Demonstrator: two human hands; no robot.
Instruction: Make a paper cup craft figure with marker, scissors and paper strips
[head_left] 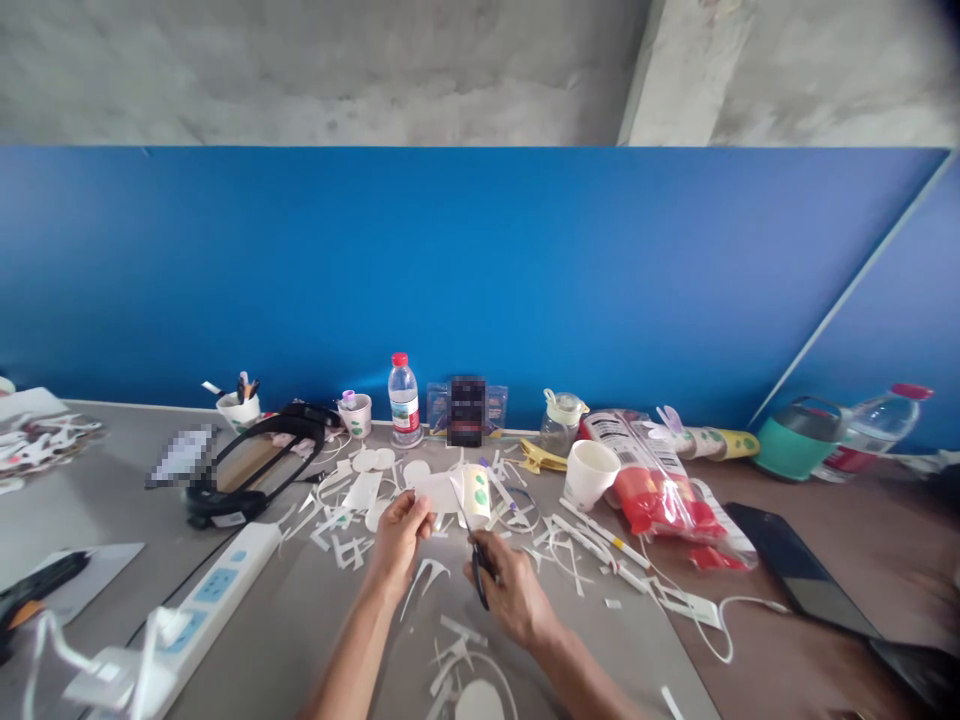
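Note:
Between the thumb and fingers of my left hand (402, 527) is a piece of white paper (438, 492), held up over the table. My right hand (517, 585) is closed around the black handles of a pair of scissors (481, 580). The blades point up and away from me, at the right edge of the paper. Just behind the blades is a paper cup (478, 494) with green leaf prints. White paper scraps (349, 550) lie around both hands, and a round white disc (480, 700) lies near the front edge of the view.
A white power strip (217, 590) and a black headset (259, 470) are on the left. At the back stands a water bottle (404, 405). To the right are a white cup (590, 474), a red plastic package (652, 480), and a dark tablet-like slab (799, 570).

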